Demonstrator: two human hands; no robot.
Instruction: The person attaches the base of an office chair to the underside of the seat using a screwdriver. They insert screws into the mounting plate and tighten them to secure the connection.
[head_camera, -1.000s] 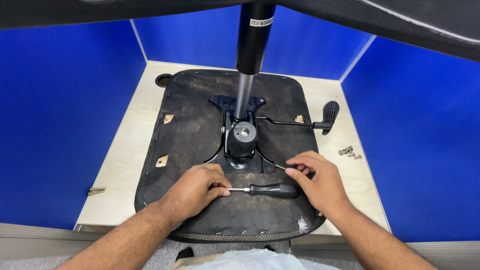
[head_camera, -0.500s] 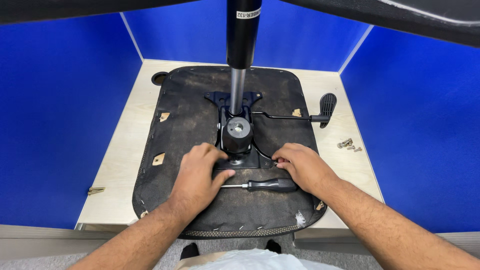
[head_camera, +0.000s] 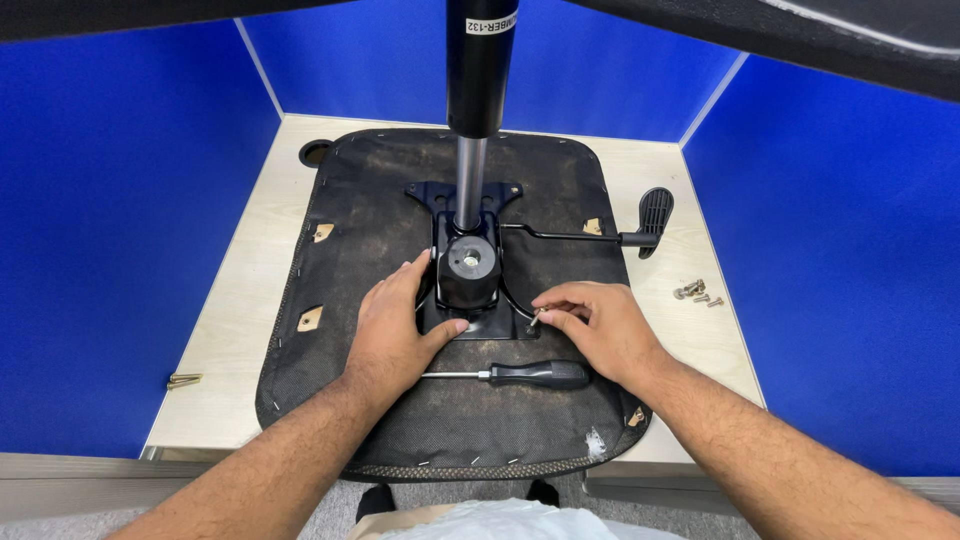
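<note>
An upturned chair seat (head_camera: 380, 230) with black fabric underside lies on the light wooden table (head_camera: 250, 280). A black metal tilt mechanism (head_camera: 468, 265) is on its middle, with a gas cylinder (head_camera: 478, 70) rising from it and a lever with a paddle handle (head_camera: 655, 215) to the right. My left hand (head_camera: 395, 330) rests on the mechanism's left front edge. My right hand (head_camera: 595, 325) pinches a small screw (head_camera: 535, 318) at the plate's front right corner. A black-handled screwdriver (head_camera: 520, 375) lies on the seat between my hands.
Several loose screws (head_camera: 695, 292) lie on the table to the right of the seat. A brass-coloured bolt (head_camera: 183, 380) lies at the table's left front edge. Blue partition walls (head_camera: 110, 230) enclose the table on three sides. A round cable hole (head_camera: 314, 153) is at the back left.
Both hands moved forward from beside the screwdriver to the mechanism. The right hand let go of the screwdriver's handle and now pinches a screw at the plate's corner.
</note>
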